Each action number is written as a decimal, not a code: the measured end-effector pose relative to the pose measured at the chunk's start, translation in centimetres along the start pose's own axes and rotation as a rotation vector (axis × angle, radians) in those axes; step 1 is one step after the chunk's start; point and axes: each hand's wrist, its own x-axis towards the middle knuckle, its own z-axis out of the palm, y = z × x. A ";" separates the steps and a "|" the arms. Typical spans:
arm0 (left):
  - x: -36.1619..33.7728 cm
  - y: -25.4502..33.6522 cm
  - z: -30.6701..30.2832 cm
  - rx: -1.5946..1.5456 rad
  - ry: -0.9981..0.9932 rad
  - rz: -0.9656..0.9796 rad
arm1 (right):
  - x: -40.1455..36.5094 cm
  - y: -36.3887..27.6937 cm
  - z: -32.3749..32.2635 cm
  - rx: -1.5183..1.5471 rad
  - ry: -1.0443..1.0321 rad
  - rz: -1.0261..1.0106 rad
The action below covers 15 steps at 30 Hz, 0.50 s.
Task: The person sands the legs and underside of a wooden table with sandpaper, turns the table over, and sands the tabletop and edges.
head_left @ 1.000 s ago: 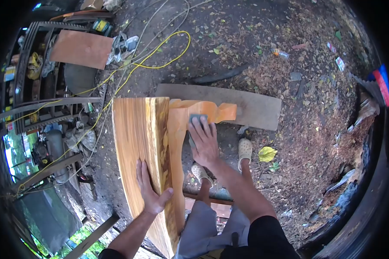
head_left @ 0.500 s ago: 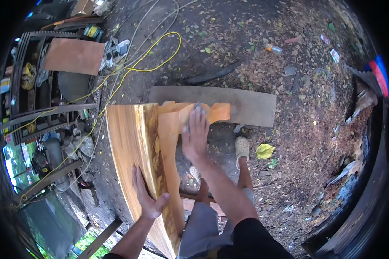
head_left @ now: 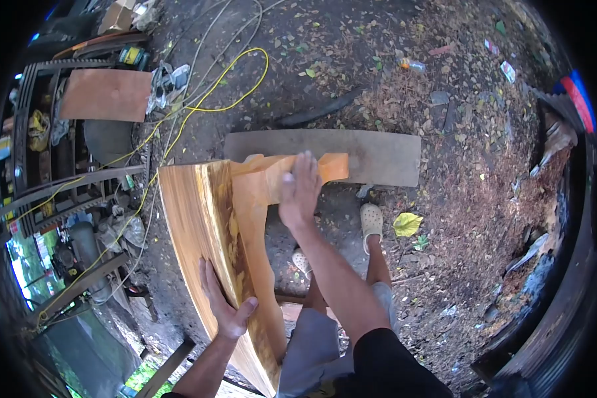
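Note:
A thick wooden slab [head_left: 192, 219] with a rough, bark-coloured edge stands at the left, joined to a smooth orange-brown wooden leg [head_left: 335, 167] that projects to the right. My left hand [head_left: 229, 315] lies on the slab, fingers stretched along its face and thumb spread over the edge. On the leg's upper side, my right hand [head_left: 300, 192] presses down with extended fingers. A grey sheet, like sandpaper, showed at its fingertips a moment ago; now the palm and fingers mostly hide it.
Behind the leg lies a flat grey board [head_left: 385, 156] on leaf-strewn dirt. A yellow cord [head_left: 265, 69] loops across the ground. Cluttered racks stand at left with a brown panel [head_left: 106, 95] on top. My feet in beige clogs [head_left: 371, 221] are close to the work.
My right hand has shifted slightly along the leg, and the grey sheet's edge at its fingertips no longer shows. The left hand stays on the slab. The whole view has shifted a little.

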 end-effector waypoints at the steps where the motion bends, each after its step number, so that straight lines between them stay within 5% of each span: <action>1: 0.2 0.1 0.1 0.004 0.005 -0.001 | 0.4 -1.5 0.2 -0.030 0.015 -0.100; 4: 0.2 0.2 0.0 0.073 0.005 0.014 | -4.4 -1.1 -0.6 -0.103 -0.050 -0.264; 8: 0.1 0.4 0.0 0.026 -0.001 -0.004 | -1.7 1.1 -1.3 0.003 -0.074 0.030; 13: 0.4 0.8 0.6 -0.081 0.023 -0.005 | -3.6 -1.2 -1.4 -0.066 -0.097 -0.253; 15: 0.3 0.6 0.5 -0.100 0.022 -0.012 | -4.1 1.0 -2.2 -0.097 -0.131 -0.131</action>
